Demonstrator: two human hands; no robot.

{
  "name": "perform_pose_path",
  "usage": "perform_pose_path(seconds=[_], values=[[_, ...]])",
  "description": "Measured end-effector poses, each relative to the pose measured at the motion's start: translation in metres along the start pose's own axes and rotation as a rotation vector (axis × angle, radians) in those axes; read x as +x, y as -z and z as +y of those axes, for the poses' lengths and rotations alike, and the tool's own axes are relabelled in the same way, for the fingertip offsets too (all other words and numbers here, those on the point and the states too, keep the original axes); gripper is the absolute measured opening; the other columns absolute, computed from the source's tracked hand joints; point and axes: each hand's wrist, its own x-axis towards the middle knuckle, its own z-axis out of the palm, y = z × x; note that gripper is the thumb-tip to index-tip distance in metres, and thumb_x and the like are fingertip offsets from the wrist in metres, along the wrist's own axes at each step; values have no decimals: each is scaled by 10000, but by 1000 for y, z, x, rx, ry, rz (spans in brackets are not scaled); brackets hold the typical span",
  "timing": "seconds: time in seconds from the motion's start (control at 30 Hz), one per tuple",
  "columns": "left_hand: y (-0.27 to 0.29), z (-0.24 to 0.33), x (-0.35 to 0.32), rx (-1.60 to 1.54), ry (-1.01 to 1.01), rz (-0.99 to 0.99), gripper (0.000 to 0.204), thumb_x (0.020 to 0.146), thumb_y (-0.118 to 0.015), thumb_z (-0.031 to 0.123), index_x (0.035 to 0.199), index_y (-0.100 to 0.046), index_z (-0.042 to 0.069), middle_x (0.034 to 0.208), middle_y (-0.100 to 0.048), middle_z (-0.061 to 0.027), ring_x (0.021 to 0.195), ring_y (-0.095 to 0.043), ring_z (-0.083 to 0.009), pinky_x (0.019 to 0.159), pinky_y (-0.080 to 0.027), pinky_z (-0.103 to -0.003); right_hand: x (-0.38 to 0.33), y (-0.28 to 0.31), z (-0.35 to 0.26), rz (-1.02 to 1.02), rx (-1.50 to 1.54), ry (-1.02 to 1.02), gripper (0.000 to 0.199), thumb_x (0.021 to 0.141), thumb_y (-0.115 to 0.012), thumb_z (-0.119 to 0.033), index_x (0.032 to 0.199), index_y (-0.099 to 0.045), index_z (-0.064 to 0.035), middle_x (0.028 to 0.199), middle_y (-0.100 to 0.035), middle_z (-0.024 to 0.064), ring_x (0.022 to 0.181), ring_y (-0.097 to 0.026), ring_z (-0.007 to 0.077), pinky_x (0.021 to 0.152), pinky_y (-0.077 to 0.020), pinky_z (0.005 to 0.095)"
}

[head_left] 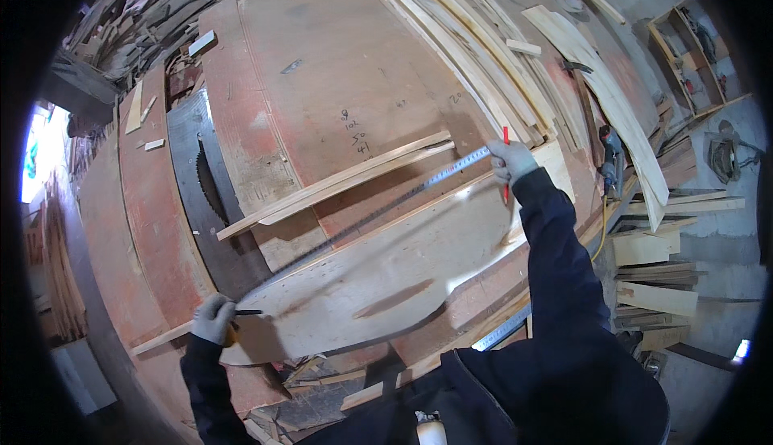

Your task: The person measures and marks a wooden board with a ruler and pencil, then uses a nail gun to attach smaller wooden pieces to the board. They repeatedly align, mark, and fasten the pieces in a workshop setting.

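Observation:
My left hand (213, 319), in a pale glove, is closed at the left end of a long board. A bit of orange-yellow shows under its fingers, and a slim dark thing (248, 312) sticks out from it. From there a tape measure blade (386, 206) stretches up and right over the board. At its far end my gloved right hand (513, 162) pinches the blade and also grips a red pencil (506, 134). Beneath the tape lies the wide pale board (386, 272), with an uneven near edge and a brown streak.
A circular saw blade (211, 179) rises through the metal plate of the saw table at left. Two thin wood strips (346, 181) lie across the reddish tabletop (322, 51). Long planks (467, 43) line its right side, near a power tool (610, 159). Offcuts (656, 296) are stacked at right.

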Motion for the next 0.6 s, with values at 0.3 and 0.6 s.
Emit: perform_pose_path(seconds=[0.3, 0.6], values=[[37, -18, 61, 292, -201, 107, 241, 949, -625, 187, 821, -598, -16, 701, -549, -129, 675, -564, -237, 635, -440, -360, 45, -35, 12, 304, -168, 43, 182, 918, -685, -192, 880, -595, -39, 556, -476, 1, 362, -396, 100, 326, -272, 284], [58, -14, 93, 325, -222, 128, 266, 961, -615, 211, 816, -600, -12, 683, -534, -118, 656, -543, -230, 632, -429, -355, 71, -44, 10, 314, -404, 91, 197, 899, -690, -206, 863, -688, -12, 571, -552, 31, 409, -458, 124, 386, -341, 295]])
